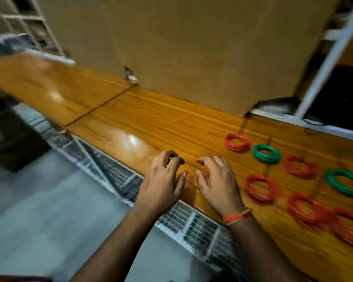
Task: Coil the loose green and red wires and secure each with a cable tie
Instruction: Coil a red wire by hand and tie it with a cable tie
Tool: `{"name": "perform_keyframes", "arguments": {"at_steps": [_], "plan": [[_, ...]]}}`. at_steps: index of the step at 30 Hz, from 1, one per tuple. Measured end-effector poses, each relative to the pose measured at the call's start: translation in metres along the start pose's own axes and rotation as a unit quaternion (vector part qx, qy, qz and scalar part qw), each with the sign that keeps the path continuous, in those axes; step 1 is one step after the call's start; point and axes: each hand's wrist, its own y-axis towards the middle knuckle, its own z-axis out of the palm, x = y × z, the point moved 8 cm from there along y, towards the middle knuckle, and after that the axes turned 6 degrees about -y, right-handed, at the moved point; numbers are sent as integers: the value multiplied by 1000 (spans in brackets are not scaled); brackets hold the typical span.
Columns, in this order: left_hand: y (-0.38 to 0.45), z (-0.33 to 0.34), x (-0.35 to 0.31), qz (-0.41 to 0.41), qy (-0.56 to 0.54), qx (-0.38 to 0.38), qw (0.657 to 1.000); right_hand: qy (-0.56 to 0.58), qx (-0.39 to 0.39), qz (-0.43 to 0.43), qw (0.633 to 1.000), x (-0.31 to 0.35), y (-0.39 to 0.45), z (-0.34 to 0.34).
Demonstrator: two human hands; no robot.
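Both hands, the left hand [161, 180] and right hand [218, 180], hover empty with loosely curled fingers at the bench [130, 119] near edge, while red coils [237, 142] and green coils [266, 154] lie toward its right end; fetch loose wire next, winding even loops.

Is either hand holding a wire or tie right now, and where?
Neither: left hand and right hand hover with loosely curled, empty fingers; any thin tie would be lost in blur.
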Motion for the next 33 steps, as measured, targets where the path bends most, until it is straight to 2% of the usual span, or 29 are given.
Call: {"name": "perform_keyframes", "arguments": {"at_steps": [5,6,7,9,15,21,29,33], "plan": [[-7,-81,138,-77,29,-64,995,21,67,-93,993,122,75,104],[-6,-83,140,-82,28,-65,994,15,73,-91,993,124,78,104],[-11,-105,202,-115,36,-77,990,22,85,-117,989,168,110,151],[-7,-120,234,-127,50,-94,986,17,94,-126,987,190,130,172],[26,-193,465,-212,84,-101,968,57,135,-165,975,324,264,336],[54,-281,643,-270,115,-116,949,84,160,-206,962,460,385,450],[93,-376,871,-289,122,-165,935,62,166,-231,957,613,516,603],[115,-423,988,-269,127,-156,942,60,160,-211,962,686,579,678]]}}
